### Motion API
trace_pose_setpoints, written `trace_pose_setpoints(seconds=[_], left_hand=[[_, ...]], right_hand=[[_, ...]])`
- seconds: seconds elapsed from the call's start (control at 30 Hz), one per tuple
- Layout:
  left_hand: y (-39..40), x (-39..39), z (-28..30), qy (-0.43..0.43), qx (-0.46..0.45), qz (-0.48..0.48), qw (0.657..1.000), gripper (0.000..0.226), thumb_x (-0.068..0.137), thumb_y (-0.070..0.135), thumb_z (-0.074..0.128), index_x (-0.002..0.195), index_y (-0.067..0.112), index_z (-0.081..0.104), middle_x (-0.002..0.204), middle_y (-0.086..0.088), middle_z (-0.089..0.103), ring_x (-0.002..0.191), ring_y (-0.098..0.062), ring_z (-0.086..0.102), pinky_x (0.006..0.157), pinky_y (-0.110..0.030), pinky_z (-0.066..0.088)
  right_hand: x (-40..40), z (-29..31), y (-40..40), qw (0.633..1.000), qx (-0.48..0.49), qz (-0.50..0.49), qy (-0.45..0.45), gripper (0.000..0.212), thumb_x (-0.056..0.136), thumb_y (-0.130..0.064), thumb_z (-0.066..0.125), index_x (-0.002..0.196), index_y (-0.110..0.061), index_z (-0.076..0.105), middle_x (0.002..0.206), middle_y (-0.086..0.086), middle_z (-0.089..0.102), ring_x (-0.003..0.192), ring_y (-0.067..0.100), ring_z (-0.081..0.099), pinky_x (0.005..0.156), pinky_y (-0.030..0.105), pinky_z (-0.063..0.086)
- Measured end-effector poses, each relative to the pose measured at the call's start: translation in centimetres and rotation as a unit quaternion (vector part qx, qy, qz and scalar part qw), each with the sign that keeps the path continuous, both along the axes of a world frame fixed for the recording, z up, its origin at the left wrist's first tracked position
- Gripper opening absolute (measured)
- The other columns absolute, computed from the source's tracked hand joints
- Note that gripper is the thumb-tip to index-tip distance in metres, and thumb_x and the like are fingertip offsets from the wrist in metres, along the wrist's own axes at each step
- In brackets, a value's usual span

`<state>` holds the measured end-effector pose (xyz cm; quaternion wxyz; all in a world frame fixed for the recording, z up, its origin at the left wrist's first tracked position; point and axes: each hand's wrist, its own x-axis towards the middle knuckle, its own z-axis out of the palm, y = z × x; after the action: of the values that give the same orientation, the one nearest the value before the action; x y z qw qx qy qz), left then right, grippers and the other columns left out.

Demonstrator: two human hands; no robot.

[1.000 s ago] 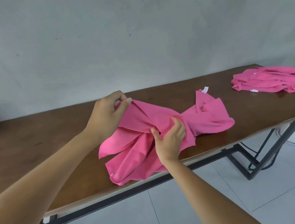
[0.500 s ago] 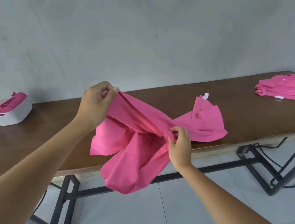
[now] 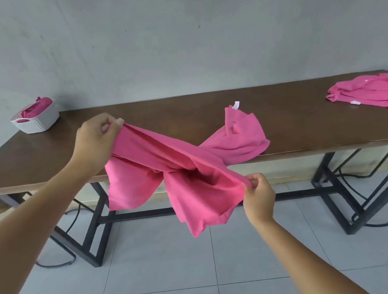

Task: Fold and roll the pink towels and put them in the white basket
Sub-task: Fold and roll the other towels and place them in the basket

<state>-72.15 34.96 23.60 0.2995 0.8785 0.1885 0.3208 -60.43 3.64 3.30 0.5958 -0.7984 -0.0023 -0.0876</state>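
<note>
Both hands (image 3: pixel 95 140) (image 3: pixel 259 196) pinch towel (image 3: pixel 179 173) edge (far end on table (image 3: pixel 308 132)).

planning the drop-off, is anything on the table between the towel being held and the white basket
Nothing visible: the table top lies bare between the pink towel, gripped by the left hand and right hand, and the white basket at its far left corner.

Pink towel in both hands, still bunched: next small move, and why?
Probably pull the hands apart to stretch the pinched edge taut. The left hand and right hand each pinch the pink towel, but its middle is twisted, one end lies on the table and folds hang below the edge.
</note>
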Motion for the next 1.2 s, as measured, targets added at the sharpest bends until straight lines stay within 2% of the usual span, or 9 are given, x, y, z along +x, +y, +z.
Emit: trace_pose_setpoints(seconds=[0.1,0.23,0.37,0.5,0.63,0.73,0.9,1.07,1.2], left_hand=[[-0.6,-2.4,-0.5,0.011,-0.009,0.005,1.0,0.027,0.101,0.033,0.059,0.085,0.012,0.064,0.081,-0.014,0.065,0.076,-0.022,0.054,0.069,-0.031,0.041],[-0.7,-5.4,-0.8,0.015,-0.013,0.008,1.0,0.028,0.101,0.035,0.058,0.083,0.014,0.063,0.08,-0.018,0.065,0.077,-0.03,0.058,0.073,-0.039,0.049],[-0.1,-8.5,-1.2,0.023,-0.009,0.007,1.0,0.028,0.102,0.034,0.057,0.082,0.014,0.062,0.08,-0.017,0.064,0.073,-0.02,0.053,0.066,-0.03,0.041],[1.1,-12.7,-2.4,0.043,-0.015,0.006,0.999,0.029,0.101,0.033,0.058,0.081,0.013,0.062,0.08,-0.024,0.061,0.074,-0.026,0.053,0.059,-0.017,0.036],[2.7,-17.6,-4.0,0.063,-0.027,-0.009,0.998,0.029,0.102,0.034,0.058,0.083,0.012,0.063,0.083,-0.023,0.064,0.084,-0.034,0.059,0.067,-0.029,0.041],[4.2,-21.2,-5.1,0.067,-0.028,-0.013,0.997,0.029,0.102,0.032,0.058,0.083,0.011,0.063,0.081,-0.026,0.063,0.082,-0.037,0.058,0.064,-0.029,0.039],[7.3,-26.3,-6.5,0.062,-0.033,-0.009,0.997,0.026,0.101,0.03,0.06,0.08,0.015,0.065,0.074,-0.012,0.065,0.079,-0.032,0.06,0.069,-0.027,0.043],[9.4,-30.3,-7.5,0.076,-0.049,-0.007,0.996,0.027,0.101,0.035,0.059,0.08,0.018,0.064,0.079,-0.006,0.067,0.081,-0.02,0.06,0.07,-0.032,0.041],[10.4,-32.5,-7.8,0.085,-0.054,-0.005,0.995,0.028,0.101,0.036,0.058,0.079,0.019,0.063,0.08,0.0,0.067,0.085,-0.021,0.058,0.075,-0.035,0.041]], right_hand=[[-0.2,0.2,-1.7,1.0,0.002,-0.016,0.024,0.018,0.089,0.003,0.058,0.093,-0.014,0.063,0.082,-0.009,0.065,0.077,0.007,0.062,0.061,0.014,0.041],[-0.6,0.3,-3.1,0.999,0.001,-0.035,0.038,0.015,0.088,-0.001,0.059,0.092,-0.015,0.064,0.084,-0.004,0.069,0.082,0.024,0.065,0.073,0.035,0.05],[-2.4,0.6,-3.8,0.998,0.005,-0.044,0.04,0.011,0.089,-0.005,0.062,0.092,-0.015,0.066,0.084,-0.008,0.068,0.082,0.02,0.066,0.075,0.034,0.051],[-5.9,1.1,-3.8,0.997,-0.012,-0.048,0.053,0.003,0.091,-0.011,0.067,0.093,-0.01,0.067,0.082,-0.009,0.064,0.081,0.019,0.062,0.071,0.031,0.043],[-9.6,0.2,-3.6,0.994,-0.012,-0.046,0.099,0.01,0.087,-0.016,0.073,0.081,-0.009,0.07,0.078,0.003,0.07,0.08,0.029,0.068,0.072,0.04,0.053],[-12.7,-0.6,-2.8,0.987,0.046,-0.047,0.146,0.011,0.083,-0.014,0.077,0.074,-0.013,0.07,0.073,0.006,0.071,0.073,0.027,0.068,0.079,0.049,0.061],[-18.6,-0.3,-1.8,0.983,0.099,0.011,0.153,0.013,0.093,-0.01,0.069,0.085,0.0,0.067,0.08,0.014,0.066,0.075,0.023,0.061,0.079,0.043,0.057],[-23.2,0.2,-1.0,0.986,0.093,0.027,0.132,0.015,0.096,-0.011,0.066,0.083,-0.004,0.067,0.076,0.006,0.061,0.071,0.02,0.053,0.065,0.033,0.044],[-25.5,0.7,-0.7,0.986,0.073,0.063,0.139,0.02,0.095,-0.019,0.07,0.082,-0.004,0.067,0.074,0.005,0.063,0.067,0.018,0.054,0.064,0.03,0.043]])
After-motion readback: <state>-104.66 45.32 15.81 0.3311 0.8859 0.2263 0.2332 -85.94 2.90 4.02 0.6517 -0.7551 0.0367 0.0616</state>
